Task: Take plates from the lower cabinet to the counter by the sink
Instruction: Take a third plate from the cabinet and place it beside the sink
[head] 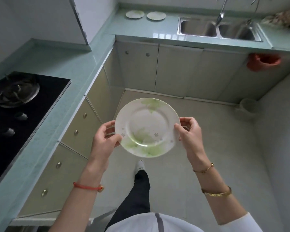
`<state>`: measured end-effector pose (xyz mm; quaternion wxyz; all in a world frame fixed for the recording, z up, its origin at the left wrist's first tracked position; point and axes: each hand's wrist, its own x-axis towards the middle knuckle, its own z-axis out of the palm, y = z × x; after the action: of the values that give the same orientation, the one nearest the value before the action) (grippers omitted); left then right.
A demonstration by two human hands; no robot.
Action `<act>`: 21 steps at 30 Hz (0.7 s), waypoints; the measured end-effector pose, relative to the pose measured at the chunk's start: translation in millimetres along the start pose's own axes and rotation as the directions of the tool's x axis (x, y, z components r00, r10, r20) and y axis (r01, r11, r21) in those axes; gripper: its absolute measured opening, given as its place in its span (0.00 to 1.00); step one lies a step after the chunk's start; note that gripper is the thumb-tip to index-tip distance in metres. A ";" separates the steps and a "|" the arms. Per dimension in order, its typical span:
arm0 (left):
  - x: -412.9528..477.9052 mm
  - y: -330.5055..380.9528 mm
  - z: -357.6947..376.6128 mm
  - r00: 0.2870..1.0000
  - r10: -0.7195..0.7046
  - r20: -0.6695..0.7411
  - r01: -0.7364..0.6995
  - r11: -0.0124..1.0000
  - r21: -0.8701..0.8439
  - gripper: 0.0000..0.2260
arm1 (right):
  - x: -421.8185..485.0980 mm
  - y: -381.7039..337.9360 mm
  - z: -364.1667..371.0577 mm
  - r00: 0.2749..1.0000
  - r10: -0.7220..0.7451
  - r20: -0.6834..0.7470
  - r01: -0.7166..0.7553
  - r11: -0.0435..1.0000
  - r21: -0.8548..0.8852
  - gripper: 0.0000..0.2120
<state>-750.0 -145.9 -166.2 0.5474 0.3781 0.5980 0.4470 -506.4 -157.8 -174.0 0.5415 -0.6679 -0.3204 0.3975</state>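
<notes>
On far pale-green counter [137, 30]: left plate [134, 14] beside right plate [156, 15], left of double sink [197, 29]; gas hob [28, 111] near left.

This is a small home kitchen. A pale green L-shaped counter [84, 67] runs along two walls. The left stretch holds a black glass gas hob [45, 101] with a burner [15, 91] and two control knobs [20, 115], while the far stretch has a stainless double sink [179, 25] under a metal faucet [220, 14]. Beige cabinet doors [137, 71] with round handles fill the space below. Two plates [134, 14] lie left of the sink, and a red plastic bag [263, 61] hangs at the counter's edge — everyday household clutter.
</notes>
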 end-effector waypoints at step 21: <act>344.3 147.4 85.9 0.996 0.033 0.081 -0.039 0.996 0.080 0.21 | 322.2 -92.4 133.4 0.996 -0.016 -0.091 0.017 1.000 0.018 0.09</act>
<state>-709.8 235.0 -135.5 0.5469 0.4283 0.5864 0.4167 -469.0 200.6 -155.9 0.5649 -0.6775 -0.2973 0.3653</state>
